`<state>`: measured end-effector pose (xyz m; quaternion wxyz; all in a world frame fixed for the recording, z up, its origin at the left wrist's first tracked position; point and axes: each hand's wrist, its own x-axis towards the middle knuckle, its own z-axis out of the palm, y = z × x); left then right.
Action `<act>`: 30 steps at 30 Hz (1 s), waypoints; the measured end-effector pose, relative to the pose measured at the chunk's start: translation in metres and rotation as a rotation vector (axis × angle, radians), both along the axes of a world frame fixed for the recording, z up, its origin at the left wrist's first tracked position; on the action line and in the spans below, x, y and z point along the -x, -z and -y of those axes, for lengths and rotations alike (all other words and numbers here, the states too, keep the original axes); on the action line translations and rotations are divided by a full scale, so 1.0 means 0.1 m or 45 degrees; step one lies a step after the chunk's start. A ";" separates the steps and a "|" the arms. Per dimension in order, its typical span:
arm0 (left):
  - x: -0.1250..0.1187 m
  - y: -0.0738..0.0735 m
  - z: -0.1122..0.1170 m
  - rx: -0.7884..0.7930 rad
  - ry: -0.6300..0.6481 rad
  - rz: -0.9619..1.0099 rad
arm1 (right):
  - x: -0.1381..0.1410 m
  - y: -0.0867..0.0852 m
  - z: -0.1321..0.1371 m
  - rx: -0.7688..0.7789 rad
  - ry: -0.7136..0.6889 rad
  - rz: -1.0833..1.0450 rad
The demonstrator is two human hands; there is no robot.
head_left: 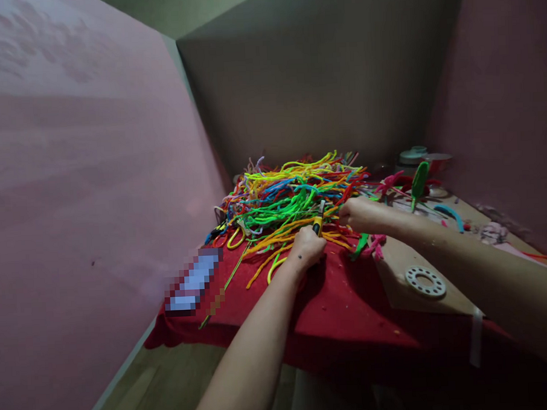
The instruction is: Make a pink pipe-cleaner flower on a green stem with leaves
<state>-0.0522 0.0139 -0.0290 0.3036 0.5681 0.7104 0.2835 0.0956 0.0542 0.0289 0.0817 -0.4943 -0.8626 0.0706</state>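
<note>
The left wall (86, 177) is painted in pink and receives more light than the grey back wall (322, 82), which is rather dark. The right wall (509, 98) has a dim mauve colour. A greenish ceiling (169, 13) shows above. Below the red-covered table (332, 311) there is a brownish floor (163, 379), bordered by a pale skirting board (118, 381).

Ahead of left hand (308, 247): pile (291, 192) heaped up, bars low pass forward. Right hand (353, 213) close on right; cutter (319, 220) juts up into narrow gap between hands. On body side of both hands: open stretch of cloth (337, 317), small scraps only. Left of left hand: loose strands, then thin stems (236, 268), blurred slab (193, 284), wall (75, 238) closing that side. Just nearside of right hand: pink flower (377, 247). Beyond right forearm: upright leaf (420, 180).
</note>
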 end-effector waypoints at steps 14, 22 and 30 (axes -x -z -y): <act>-0.08 -0.12 0.24 -0.133 0.402 -0.413 | -0.38 -0.07 0.18 -0.253 0.401 -0.486; 0.30 -0.48 0.90 -0.360 0.299 -0.471 | -0.28 -0.07 0.30 -0.363 0.226 -0.387; 1.27 -0.25 1.60 0.142 0.032 -0.791 | -0.74 0.13 0.29 -0.200 0.418 -0.826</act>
